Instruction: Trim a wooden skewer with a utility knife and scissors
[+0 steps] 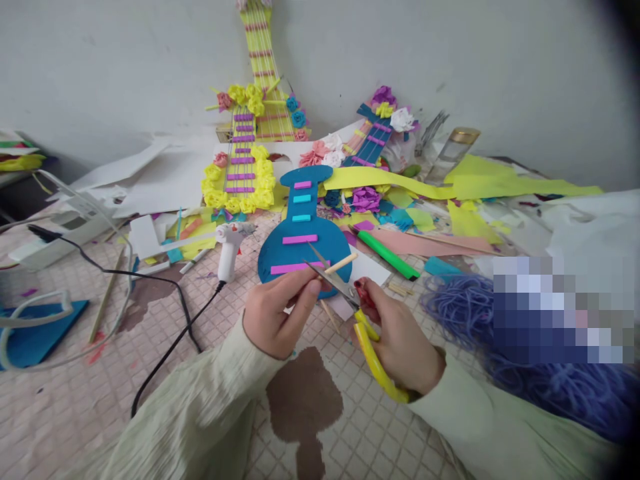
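Note:
My right hand (400, 337) is closed round the yellow handles of a pair of scissors (367, 347), whose blades are parted and point up to the left. Between those blades lies a thin wooden stick (345, 263). The fingers of my left hand (283, 313) pinch its near end. Just beyond both hands a blue guitar-shaped cutout (305, 253) lies flat, with pink and turquoise strips set across its neck and body. Part of its lower edge is hidden behind my hands.
A white glue gun (230, 250) stands left of the cutout, its black cord running towards me. Decorated yellow guitar shapes (243, 157) lean at the back. A green marker (387, 255) and a bundle of purple-blue yarn (457, 307) lie to the right, among paper scraps.

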The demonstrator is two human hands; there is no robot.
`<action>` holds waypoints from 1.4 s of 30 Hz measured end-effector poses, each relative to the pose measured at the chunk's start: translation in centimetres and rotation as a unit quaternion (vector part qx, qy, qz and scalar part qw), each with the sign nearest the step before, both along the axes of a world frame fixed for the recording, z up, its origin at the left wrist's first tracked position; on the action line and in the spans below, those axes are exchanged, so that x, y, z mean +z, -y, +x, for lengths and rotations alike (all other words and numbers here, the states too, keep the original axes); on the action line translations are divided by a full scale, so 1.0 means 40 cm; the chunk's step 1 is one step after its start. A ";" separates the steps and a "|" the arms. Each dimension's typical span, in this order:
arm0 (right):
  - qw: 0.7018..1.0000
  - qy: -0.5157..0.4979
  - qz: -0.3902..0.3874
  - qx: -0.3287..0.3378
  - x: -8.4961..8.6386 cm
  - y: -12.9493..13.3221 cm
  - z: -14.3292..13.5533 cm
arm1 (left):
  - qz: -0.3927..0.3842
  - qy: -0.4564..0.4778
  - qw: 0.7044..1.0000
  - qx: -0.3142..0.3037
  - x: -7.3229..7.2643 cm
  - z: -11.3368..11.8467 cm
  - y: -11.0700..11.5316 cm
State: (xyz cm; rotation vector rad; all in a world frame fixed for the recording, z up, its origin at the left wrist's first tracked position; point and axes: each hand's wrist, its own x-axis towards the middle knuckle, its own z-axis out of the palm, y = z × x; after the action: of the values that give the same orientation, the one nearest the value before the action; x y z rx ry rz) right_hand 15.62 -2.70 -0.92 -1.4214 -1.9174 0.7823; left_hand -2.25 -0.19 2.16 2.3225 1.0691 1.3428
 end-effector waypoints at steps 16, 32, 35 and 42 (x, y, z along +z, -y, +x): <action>1.000 0.021 -0.008 0.003 0.001 -0.001 0.003 | 0.022 -0.006 1.000 -0.011 0.006 -0.005 -0.004; 0.999 0.033 0.022 -0.002 0.010 -0.010 0.006 | -0.197 0.049 0.976 -0.084 0.018 -0.011 -0.011; 0.999 0.035 0.024 0.001 0.001 -0.009 0.007 | -0.163 0.026 0.984 -0.069 0.021 -0.012 -0.010; 0.999 0.042 0.018 0.004 -0.001 -0.009 0.011 | -0.077 -0.005 0.996 -0.043 0.022 -0.016 -0.006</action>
State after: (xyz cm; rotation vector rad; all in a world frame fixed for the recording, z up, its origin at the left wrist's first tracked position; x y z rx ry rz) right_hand 16.05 -2.34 -0.95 -1.4467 -1.9918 0.6973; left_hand -2.88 0.06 3.05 2.2384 1.0242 1.1760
